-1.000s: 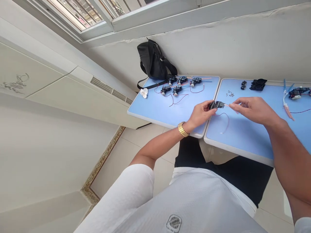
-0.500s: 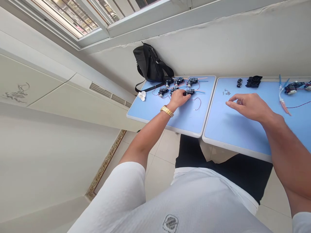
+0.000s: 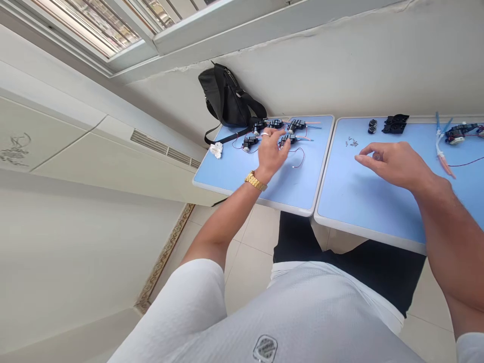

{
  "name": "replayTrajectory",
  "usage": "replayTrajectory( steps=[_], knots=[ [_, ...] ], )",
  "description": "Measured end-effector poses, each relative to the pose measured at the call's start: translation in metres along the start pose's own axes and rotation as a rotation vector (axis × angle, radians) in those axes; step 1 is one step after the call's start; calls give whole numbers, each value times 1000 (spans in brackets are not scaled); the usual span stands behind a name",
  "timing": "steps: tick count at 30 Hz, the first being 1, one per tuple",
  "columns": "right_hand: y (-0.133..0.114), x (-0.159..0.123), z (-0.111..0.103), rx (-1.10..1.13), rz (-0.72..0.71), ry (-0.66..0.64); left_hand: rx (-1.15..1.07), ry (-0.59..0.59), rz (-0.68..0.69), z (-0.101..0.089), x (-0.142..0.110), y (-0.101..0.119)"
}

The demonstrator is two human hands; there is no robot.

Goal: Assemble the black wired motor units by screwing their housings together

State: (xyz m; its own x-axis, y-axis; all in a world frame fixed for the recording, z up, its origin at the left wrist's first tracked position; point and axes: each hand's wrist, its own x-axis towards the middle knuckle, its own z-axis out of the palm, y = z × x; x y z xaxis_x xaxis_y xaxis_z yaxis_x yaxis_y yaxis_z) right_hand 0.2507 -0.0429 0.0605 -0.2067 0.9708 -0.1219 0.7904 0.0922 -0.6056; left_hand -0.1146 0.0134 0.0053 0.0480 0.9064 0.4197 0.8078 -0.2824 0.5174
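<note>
My left hand (image 3: 271, 154), with a gold watch on its wrist, hovers over the left table with its fingers spread. Just beyond its fingertips lies a small black assembly (image 3: 290, 139) with thin wires and blue and orange tube-like pieces. More of these sit close by: one black unit (image 3: 249, 143) left of the hand, another (image 3: 297, 125) behind it. Over the right table my right hand (image 3: 393, 162) is closed, thumb against curled fingers; what they hold, if anything, is hidden. Tiny dark screws or pins (image 3: 352, 142) lie scattered left of that hand.
Two blue-topped tables (image 3: 340, 201) stand side by side with a narrow gap. A black bag (image 3: 229, 98) leans on the wall, beside crumpled white tissue (image 3: 216, 149). Round dark parts (image 3: 372, 126), a black plastic housing (image 3: 395, 124) and a wired assembly (image 3: 457, 134) lie rightward.
My left hand has let go of the black assembly, drawn slightly back and left, and spread its fingers. My right hand has hardly moved. The view has shifted a little.
</note>
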Motion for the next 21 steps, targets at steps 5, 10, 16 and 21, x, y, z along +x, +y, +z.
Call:
replayTrajectory(
  steps=[5,10,16,21],
  knots=[
    [8,6,7,-18,-71,81,-221,-292,351,29,-39,83],
    [18,11,15,-25,-185,251,-308,-308,514,77,-14,131],
    [22,11,19,-93,-166,341,-397,-296,372,104,2,115],
    [21,10,17,-213,-192,397,-500,-251,406,97,-5,111]
  ],
)
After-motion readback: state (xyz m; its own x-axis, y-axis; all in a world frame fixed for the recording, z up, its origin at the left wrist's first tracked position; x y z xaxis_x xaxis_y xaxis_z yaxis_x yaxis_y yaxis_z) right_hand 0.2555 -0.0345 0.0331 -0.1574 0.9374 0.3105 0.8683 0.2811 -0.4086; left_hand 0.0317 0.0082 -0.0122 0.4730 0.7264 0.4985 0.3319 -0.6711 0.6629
